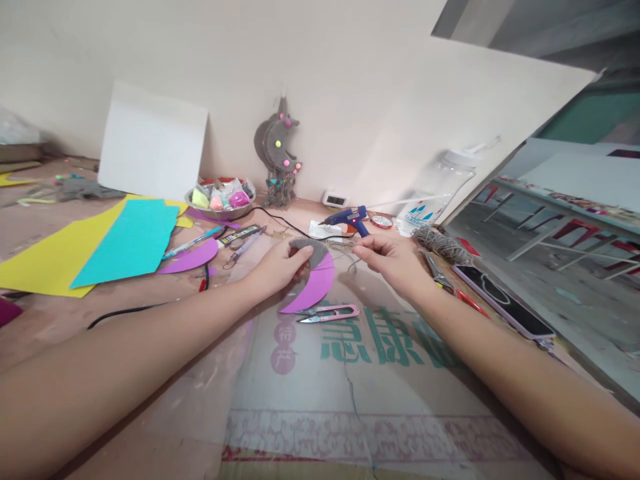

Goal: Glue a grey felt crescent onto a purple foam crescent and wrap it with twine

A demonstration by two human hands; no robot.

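Note:
My left hand is closed on a purple crescent, whose upper end is wrapped in grey yarn. Opposite it, my right hand pinches with thumb and forefinger a thin grey yarn strand; part of the strand is hard to follow. Just below the crescent's tip lie pink thread snips. Beyond both hands a blue glue gun rests with its nozzle to the left. A ball of grey yarn sits to the right of my right hand.
Yellow and turquoise sheets cover the left side. A bowl of colourful bits stands behind, near a finished-looking grey moon ornament at the wall. Pliers, a phone and a clear bottle are on the right.

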